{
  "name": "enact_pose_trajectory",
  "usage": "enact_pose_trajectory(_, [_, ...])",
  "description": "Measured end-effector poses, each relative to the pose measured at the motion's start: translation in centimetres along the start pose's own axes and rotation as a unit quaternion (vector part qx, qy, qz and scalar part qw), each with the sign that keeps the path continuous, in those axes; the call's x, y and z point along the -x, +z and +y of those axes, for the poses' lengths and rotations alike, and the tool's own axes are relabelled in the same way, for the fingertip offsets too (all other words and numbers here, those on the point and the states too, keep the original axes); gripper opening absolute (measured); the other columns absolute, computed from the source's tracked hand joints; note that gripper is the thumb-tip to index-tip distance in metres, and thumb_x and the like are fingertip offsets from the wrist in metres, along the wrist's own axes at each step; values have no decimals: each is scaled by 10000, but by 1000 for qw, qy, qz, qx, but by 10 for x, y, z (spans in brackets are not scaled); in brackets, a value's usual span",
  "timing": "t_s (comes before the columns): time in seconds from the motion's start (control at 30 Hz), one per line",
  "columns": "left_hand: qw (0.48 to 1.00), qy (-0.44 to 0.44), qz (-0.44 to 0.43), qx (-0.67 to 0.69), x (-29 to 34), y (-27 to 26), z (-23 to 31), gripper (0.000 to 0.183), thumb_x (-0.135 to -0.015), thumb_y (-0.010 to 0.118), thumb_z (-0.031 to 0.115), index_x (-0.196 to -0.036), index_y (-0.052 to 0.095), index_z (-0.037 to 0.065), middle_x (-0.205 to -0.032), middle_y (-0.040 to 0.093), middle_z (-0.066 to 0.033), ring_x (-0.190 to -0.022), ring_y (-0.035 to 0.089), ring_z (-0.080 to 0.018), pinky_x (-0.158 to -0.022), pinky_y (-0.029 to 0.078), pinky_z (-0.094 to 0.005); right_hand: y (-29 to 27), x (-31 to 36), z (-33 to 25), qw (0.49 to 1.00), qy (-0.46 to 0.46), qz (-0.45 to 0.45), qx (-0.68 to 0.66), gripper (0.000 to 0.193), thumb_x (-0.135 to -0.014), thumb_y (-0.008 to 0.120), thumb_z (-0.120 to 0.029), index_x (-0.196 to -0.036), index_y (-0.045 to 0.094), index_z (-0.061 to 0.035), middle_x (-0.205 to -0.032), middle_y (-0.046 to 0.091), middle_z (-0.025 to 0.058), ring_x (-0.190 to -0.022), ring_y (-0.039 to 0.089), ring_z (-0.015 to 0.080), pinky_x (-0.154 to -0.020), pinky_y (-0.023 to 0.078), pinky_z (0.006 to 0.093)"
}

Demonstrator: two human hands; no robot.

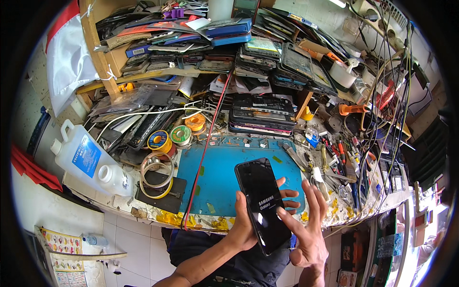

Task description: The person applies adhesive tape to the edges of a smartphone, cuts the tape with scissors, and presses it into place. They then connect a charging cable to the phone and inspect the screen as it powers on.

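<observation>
A black smartphone (pixel 258 186) is tilted in front of me above the bench's near edge, its dark screen lit with a small white start-up logo. My left hand (pixel 243 232) grips it from behind, the thumb along its left side and the fingertips showing past its right side. Over the phone's lower right, my right hand (pixel 308 232) has its fingers apart and holds nothing. One of its fingertips is at the screen's right part; whether it touches the glass I cannot tell. Beneath and beyond the phone lies a blue work mat (pixel 220 167).
Stacked phones and panels (pixel 263 112) rise behind the mat. Solder spools (pixel 160 141), tape rolls (pixel 155 177) and a white jug (pixel 79 155) stand left. Screwdrivers (pixel 341 150) and other tools crowd the right, under hanging cables (pixel 406 81). A red-and-black cord (pixel 204 160) crosses the mat.
</observation>
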State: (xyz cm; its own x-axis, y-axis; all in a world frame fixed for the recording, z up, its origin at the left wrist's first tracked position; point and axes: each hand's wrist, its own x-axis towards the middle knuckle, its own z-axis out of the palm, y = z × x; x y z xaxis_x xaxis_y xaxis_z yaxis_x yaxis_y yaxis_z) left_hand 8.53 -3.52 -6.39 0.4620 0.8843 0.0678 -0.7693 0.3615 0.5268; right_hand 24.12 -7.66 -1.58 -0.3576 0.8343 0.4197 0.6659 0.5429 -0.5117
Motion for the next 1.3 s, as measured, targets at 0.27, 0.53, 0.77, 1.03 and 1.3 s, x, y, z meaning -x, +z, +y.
enact_pose_trajectory(0.27, [999, -43, 8, 23, 18, 4, -3, 1145, -767, 215, 911, -1523, 226, 51, -1480, 400, -182, -1356, 422, -331, -1136, 336, -509, -3, -18, -5, 967, -189, -168, -1, 919, -721, 203, -930, -1320, 615, -368, -1586, 205, 222, -1384, 227, 482, -1075, 162, 635])
enact_pose_trajectory(0.53, [997, -71, 38, -4, 30, 9, 8, 1098, -779, 147, 908, -1522, 264, 108, -1503, 394, -160, -1364, 416, -333, -1116, 365, -526, -6, -20, -9, 993, -39, -111, -3, 943, -702, 204, -932, -1284, 651, -341, -1576, 243, 222, -1405, 214, 446, -1097, 146, 599])
enact_pose_trajectory(0.77, [997, -69, 42, 14, 35, 15, 12, 1127, -778, 106, 908, -1513, 293, 75, -1505, 388, -153, -1362, 414, -296, -1104, 381, -502, -14, -19, -20, 951, -232, -205, 4, 822, -728, 228, -924, -1291, 608, -460, -1596, 238, 158, -1407, 226, 441, -1075, 123, 627])
enact_pose_trajectory(1.03, [975, -154, -119, 109, 44, -4, 0, 1085, -775, 217, 882, -1544, 196, 116, -1500, 379, -199, -1207, 560, -359, -1063, 419, -577, -21, -54, 2, 974, -109, -111, 168, 1127, -650, 46, -980, -1410, 531, -305, -1592, 169, 246, -1424, 167, 499, -1103, 125, 629])
enact_pose_trajectory(1.3, [987, -148, -13, 58, 45, 3, 9, 1005, -827, 191, 842, -1524, 246, 121, -1441, 431, -213, -1194, 571, -339, -1026, 474, -534, -18, -49, 2, 977, -188, 80, 58, 274, -669, 821, -294, -917, 772, -189, -1256, 647, 83, -1195, 525, 349, -950, 432, 459])
